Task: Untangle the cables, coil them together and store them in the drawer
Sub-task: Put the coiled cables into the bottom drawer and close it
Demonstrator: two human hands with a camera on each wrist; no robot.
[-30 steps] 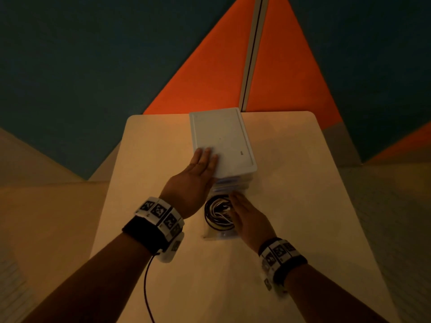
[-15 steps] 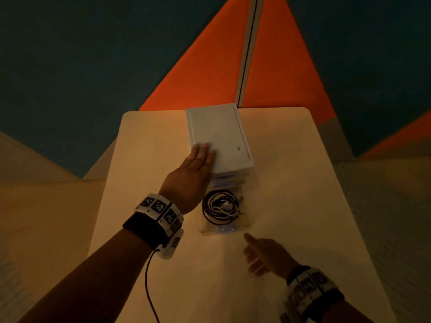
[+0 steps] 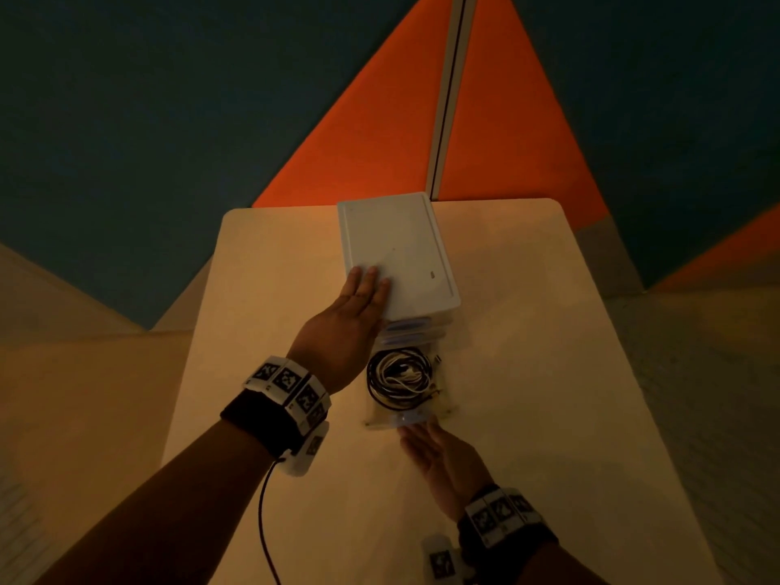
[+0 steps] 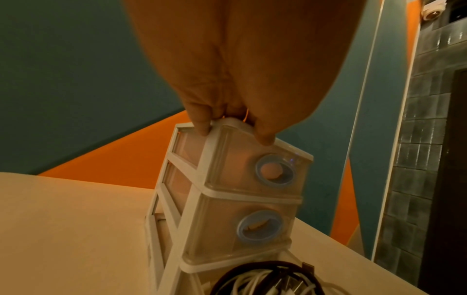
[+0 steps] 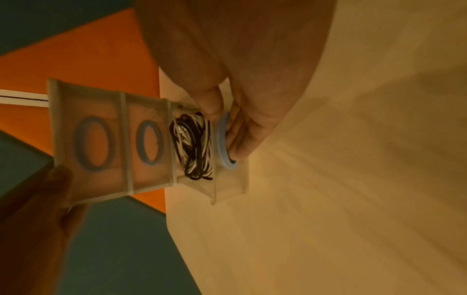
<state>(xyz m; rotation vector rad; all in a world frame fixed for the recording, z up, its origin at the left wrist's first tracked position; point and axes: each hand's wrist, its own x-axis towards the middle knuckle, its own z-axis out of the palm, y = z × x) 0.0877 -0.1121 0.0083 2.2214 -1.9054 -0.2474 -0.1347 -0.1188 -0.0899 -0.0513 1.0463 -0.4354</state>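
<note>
My right hand (image 3: 439,453) has returned from 5 o'clock, fingers straight against the open bottom drawer (image 3: 407,418) holding the coiled cables (image 3: 399,377); my left hand (image 3: 350,318) stays flat on the drawer unit (image 3: 405,247). Closing remains.

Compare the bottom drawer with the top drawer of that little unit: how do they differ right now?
The bottom drawer is pulled out toward the person; the top drawer is pushed in. The bottom drawer holds the coiled cables; the top drawer looks empty. The right hand touches the bottom drawer's front, while the left hand rests on the unit's top above the top drawer. Both are translucent with a blue ring pull.
</note>
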